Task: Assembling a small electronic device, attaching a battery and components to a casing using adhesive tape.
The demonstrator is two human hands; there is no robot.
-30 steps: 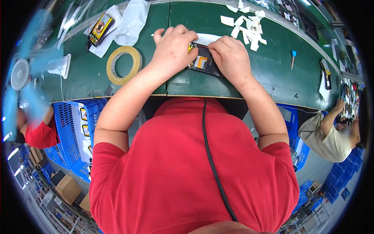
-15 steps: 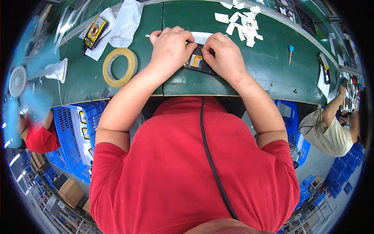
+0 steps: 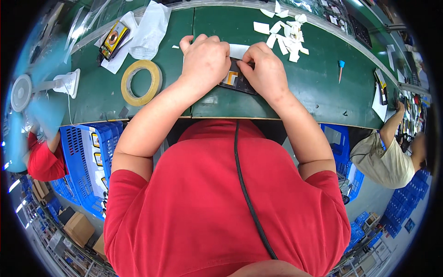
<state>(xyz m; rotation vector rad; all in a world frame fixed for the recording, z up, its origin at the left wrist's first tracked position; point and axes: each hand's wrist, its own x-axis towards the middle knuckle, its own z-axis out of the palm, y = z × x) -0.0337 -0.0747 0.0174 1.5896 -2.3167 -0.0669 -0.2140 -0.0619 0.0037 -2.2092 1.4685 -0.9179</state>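
Black device (image 3: 239, 85) lies on the bench (image 3: 226, 107), between the hands and partly under the fingertips. I see left hand (image 3: 206, 60) fingers curled over its left end, right hand (image 3: 266, 69) thumb and forefinger close together at its far edge; whether either grips, I can't tell.

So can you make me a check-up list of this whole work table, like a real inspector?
Surface: green tabletop, seam running front to back.
Job's things: dark flat device with an orange-and-white patch.
Clutter: white scraps, tape roll, blue-topped tool, yellow-and-black device.
Grips: left grip at the dark device's left, right grip at its right; exact hold hidden.
Cables: black cable over the red shirt.
Surroundings: blue crates at both sides; co-workers in red left, beige right.
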